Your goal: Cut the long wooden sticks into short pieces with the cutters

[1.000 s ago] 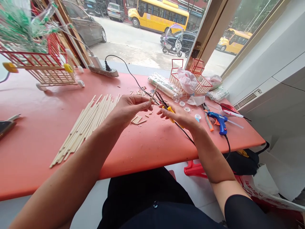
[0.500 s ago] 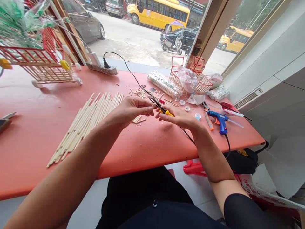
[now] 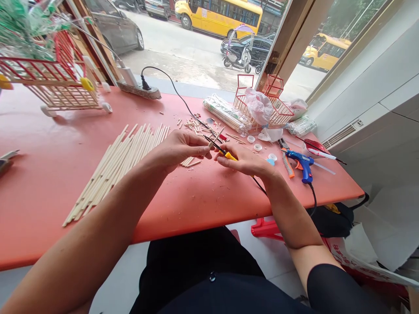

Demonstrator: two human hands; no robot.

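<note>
Between thumb and fingers my left hand (image 3: 189, 147) pinches a short wooden stick (image 3: 216, 135) that slants up to the right. My right hand (image 3: 244, 158) is closed around the yellow handles of black-jawed pliers (image 3: 228, 155). The jaws cross the stick just beyond my left fingertips; whether they bite into it I cannot tell. Left of my hands lies a spread of long wooden sticks (image 3: 114, 168). Behind the hands, short cut pieces (image 3: 196, 126) are scattered, and several more lie under my left hand.
On the right are a blue glue gun (image 3: 301, 165), orange-handled pliers (image 3: 287, 163) and white caps (image 3: 258, 147). Behind stand a small stick basket (image 3: 279, 109) and wrapped sticks (image 3: 225, 114). A stick-built cart (image 3: 65, 93) and a power strip (image 3: 139, 90) are at the left. A black cord crosses the table.
The pliers' black jaws have turned a little against the stick and their handles look closer together. Both hands stay in nearly the same place; the view shifts slightly.
</note>
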